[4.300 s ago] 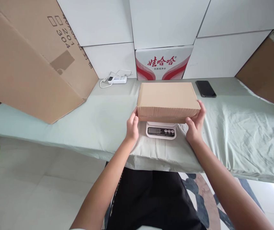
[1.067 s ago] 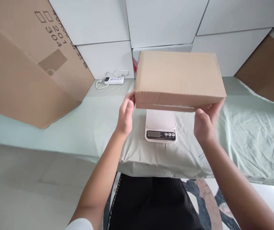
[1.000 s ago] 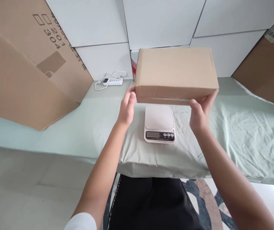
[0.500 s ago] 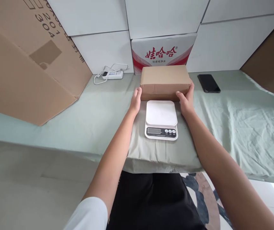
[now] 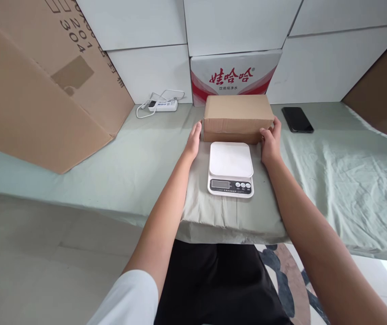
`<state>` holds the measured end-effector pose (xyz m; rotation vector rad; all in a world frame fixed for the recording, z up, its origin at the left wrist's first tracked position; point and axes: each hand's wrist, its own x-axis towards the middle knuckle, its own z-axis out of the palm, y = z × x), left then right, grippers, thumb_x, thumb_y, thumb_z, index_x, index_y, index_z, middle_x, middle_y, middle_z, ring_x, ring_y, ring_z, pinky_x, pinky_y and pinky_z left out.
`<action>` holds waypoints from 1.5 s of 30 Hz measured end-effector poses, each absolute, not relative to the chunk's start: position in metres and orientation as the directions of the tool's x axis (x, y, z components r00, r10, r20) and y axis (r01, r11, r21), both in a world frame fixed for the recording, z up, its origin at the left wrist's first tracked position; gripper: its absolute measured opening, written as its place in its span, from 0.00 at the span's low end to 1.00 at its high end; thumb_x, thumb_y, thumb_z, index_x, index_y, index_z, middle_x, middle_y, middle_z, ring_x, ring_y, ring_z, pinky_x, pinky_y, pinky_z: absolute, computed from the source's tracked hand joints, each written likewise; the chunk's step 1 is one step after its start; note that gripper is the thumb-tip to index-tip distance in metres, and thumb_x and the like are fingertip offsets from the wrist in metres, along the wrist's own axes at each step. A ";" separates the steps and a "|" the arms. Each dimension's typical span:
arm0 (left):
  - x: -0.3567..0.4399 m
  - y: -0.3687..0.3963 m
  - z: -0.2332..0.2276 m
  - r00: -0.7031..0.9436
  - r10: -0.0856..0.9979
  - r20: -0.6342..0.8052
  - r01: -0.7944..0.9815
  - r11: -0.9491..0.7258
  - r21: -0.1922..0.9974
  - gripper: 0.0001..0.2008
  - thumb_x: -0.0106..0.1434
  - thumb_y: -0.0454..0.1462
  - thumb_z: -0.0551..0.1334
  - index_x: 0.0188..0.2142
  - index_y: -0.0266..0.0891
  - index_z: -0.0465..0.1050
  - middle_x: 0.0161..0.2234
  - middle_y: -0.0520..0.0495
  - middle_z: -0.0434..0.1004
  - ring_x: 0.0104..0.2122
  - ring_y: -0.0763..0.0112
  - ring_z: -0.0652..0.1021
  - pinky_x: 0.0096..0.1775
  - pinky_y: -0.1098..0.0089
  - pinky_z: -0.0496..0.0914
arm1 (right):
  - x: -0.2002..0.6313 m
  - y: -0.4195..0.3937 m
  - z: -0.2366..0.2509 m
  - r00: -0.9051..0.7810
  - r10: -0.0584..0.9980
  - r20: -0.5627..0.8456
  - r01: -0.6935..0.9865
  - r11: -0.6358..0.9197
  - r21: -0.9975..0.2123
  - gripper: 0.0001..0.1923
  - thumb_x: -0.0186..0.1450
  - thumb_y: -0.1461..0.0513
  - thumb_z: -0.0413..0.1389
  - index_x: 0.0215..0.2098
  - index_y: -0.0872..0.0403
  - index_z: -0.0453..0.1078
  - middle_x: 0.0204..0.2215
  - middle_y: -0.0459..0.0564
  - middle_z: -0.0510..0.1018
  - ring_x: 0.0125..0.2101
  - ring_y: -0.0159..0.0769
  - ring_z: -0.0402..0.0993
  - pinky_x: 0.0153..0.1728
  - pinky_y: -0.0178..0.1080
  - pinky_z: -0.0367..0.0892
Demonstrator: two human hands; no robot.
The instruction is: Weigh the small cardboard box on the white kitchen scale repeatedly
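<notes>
A closed brown cardboard box (image 5: 237,108) lies on the cloth-covered table, just behind a white kitchen scale (image 5: 231,160). My left hand (image 5: 192,142) is beside the box's left end, fingers stretched out, with a narrow gap between them and the cardboard. At the right front corner, my right hand (image 5: 271,142) has its thumb on the front face and its fingers around the right side, partly hidden. The scale's platform bears nothing, and its display looks blank.
Behind the box stands a white and red carton (image 5: 235,72) against white boxes. A black phone (image 5: 297,119) lies to the right. Back left are a white power strip (image 5: 162,106) with its cable and a large cardboard carton (image 5: 54,99). The green tablecloth (image 5: 146,158) hangs over the front edge.
My left hand has come slightly away from the box's left end. My right thumb has slid outward along the front face towards the corner. The view has shifted a little.
</notes>
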<state>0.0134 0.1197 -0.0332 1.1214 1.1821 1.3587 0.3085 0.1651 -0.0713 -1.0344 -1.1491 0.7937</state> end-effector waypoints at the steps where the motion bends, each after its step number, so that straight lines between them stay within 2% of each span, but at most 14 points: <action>1: 0.011 0.120 -0.033 -0.118 0.992 0.048 -0.096 -0.060 0.994 0.37 0.81 0.61 0.49 0.79 0.48 0.66 0.85 0.49 0.61 0.86 0.59 0.58 0.83 0.61 0.56 | 0.311 0.167 -0.073 0.268 0.907 0.326 0.003 0.337 -0.941 0.43 0.57 0.47 0.61 0.70 0.38 0.58 0.65 0.54 0.77 0.68 0.56 0.76 0.73 0.68 0.69; 4: 0.001 0.120 -0.033 -0.197 0.979 0.059 -0.097 -0.080 0.992 0.41 0.81 0.62 0.44 0.82 0.47 0.59 0.87 0.47 0.54 0.86 0.62 0.56 0.82 0.63 0.57 | 0.318 0.174 -0.081 0.318 0.895 0.313 -0.019 0.336 -0.942 0.45 0.58 0.44 0.59 0.72 0.35 0.55 0.68 0.54 0.74 0.71 0.56 0.75 0.71 0.67 0.71; 9: -0.007 0.121 -0.034 -0.255 0.965 0.062 -0.107 -0.092 0.990 0.45 0.79 0.65 0.38 0.84 0.45 0.54 0.87 0.44 0.52 0.86 0.62 0.56 0.81 0.62 0.59 | 0.322 0.182 -0.089 0.309 0.899 0.310 -0.023 0.333 -0.943 0.46 0.58 0.40 0.59 0.72 0.35 0.56 0.69 0.56 0.72 0.73 0.58 0.73 0.71 0.69 0.71; 14: -0.004 0.120 -0.034 -0.224 0.971 0.077 -0.082 -0.098 0.992 0.48 0.76 0.70 0.37 0.83 0.51 0.58 0.86 0.46 0.55 0.86 0.61 0.57 0.81 0.61 0.59 | 0.317 0.176 -0.086 0.291 0.899 0.328 -0.003 0.343 -0.939 0.46 0.59 0.37 0.60 0.72 0.35 0.58 0.69 0.56 0.74 0.70 0.59 0.75 0.68 0.68 0.75; 18: 0.002 0.117 -0.031 -0.181 0.981 0.070 -0.100 -0.089 0.991 0.47 0.78 0.67 0.33 0.82 0.50 0.60 0.86 0.47 0.57 0.85 0.66 0.58 0.81 0.62 0.58 | 0.314 0.169 -0.081 0.295 0.907 0.302 -0.019 0.321 -0.947 0.43 0.59 0.39 0.62 0.69 0.36 0.61 0.66 0.53 0.77 0.67 0.57 0.77 0.67 0.67 0.75; 30: 0.008 0.114 -0.032 -0.129 0.989 0.076 -0.078 -0.087 0.993 0.50 0.76 0.69 0.34 0.81 0.47 0.62 0.85 0.45 0.58 0.85 0.62 0.58 0.81 0.63 0.59 | 0.305 0.154 -0.064 0.270 0.921 0.280 -0.073 0.310 -0.948 0.38 0.57 0.44 0.64 0.64 0.39 0.67 0.61 0.51 0.80 0.63 0.54 0.78 0.60 0.60 0.79; 34: 0.008 0.114 -0.033 -0.131 0.988 0.088 -0.077 -0.099 0.992 0.51 0.75 0.70 0.35 0.81 0.44 0.62 0.85 0.42 0.59 0.85 0.61 0.59 0.80 0.63 0.60 | 0.305 0.153 -0.064 0.267 0.919 0.290 -0.064 0.317 -0.946 0.37 0.57 0.45 0.63 0.64 0.39 0.66 0.61 0.51 0.80 0.62 0.53 0.78 0.60 0.59 0.80; 40: 0.007 0.116 -0.036 -0.124 0.989 0.083 -0.052 -0.090 0.995 0.54 0.72 0.75 0.37 0.79 0.48 0.66 0.84 0.43 0.61 0.85 0.58 0.60 0.81 0.60 0.59 | 0.305 0.152 -0.065 0.263 0.917 0.301 -0.048 0.324 -0.945 0.37 0.58 0.42 0.63 0.64 0.39 0.66 0.60 0.51 0.81 0.61 0.53 0.79 0.61 0.59 0.78; 45: 0.008 0.115 -0.035 -0.127 0.988 0.086 -0.061 -0.095 0.994 0.51 0.74 0.72 0.37 0.80 0.47 0.65 0.84 0.43 0.62 0.85 0.59 0.60 0.82 0.59 0.58 | 0.302 0.148 -0.060 0.267 0.922 0.279 -0.079 0.310 -0.948 0.38 0.56 0.45 0.64 0.63 0.41 0.67 0.61 0.51 0.82 0.62 0.53 0.80 0.64 0.60 0.77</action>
